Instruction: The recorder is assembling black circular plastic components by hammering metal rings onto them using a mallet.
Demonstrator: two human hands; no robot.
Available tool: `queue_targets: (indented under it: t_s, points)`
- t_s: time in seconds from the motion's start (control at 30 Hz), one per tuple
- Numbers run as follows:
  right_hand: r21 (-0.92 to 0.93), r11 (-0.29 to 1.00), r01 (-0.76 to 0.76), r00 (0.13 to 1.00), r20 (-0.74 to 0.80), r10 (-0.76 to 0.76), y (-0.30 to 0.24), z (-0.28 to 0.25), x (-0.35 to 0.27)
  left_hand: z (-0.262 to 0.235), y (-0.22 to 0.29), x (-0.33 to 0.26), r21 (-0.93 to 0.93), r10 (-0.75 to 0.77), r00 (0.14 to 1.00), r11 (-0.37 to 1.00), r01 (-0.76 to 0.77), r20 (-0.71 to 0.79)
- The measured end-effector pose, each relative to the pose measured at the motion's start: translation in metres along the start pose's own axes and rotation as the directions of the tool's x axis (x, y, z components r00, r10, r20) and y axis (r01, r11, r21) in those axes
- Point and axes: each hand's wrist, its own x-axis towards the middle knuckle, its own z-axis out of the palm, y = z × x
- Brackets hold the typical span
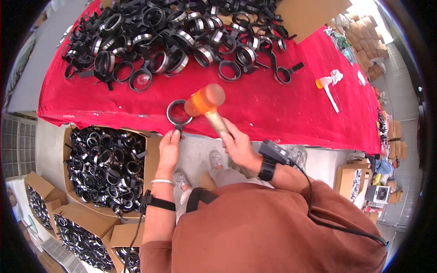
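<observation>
My left hand [169,148] pinches the short stem of a black ring clamp [178,113] that lies at the near edge of the red-covered table [255,113]. My right hand [239,144] grips the wooden handle of a mallet [205,101] with an orange translucent head. The mallet head hovers just right of the ring, touching or nearly touching its rim. Both wrists wear black bands, and a cable runs from the right one.
A large heap of black and silver ring clamps [173,41] covers the far side of the table. An open cardboard box [107,166] full of clamps stands at the left below the table, with more boxes [68,223] beside it. An orange-capped tube [324,84] lies at right.
</observation>
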Motion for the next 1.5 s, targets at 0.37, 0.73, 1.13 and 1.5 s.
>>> queue_targets:
  t_s: [0.37, 0.73, 1.13, 1.5]
  points:
    - [0.105, 0.973, -0.207, 0.969, -0.114, 0.219, 0.023, -0.063, 0.015, -0.239, -0.060, -0.094, 0.805, 0.370, 0.840, 0.580, 0.125, -0.398]
    - [0.008, 0.978, -0.209, 0.967, -0.146, 0.208, 0.033, -0.053, 0.012, -0.038, 0.189, 0.132, 0.822, 0.592, 0.788, 0.526, -0.217, -0.171]
    - [-0.022, 0.988, -0.153, 0.973, -0.178, 0.147, 0.042, -0.051, 0.018, -0.030, 0.119, 0.017, -0.625, 0.258, 0.929, 0.688, -0.370, -0.266]
    - [0.021, 0.986, -0.167, 0.978, -0.123, 0.168, 0.031, -0.041, 0.017, 0.004, -0.028, -0.015, -0.692, 0.055, 0.981, 0.716, 0.089, 0.184]
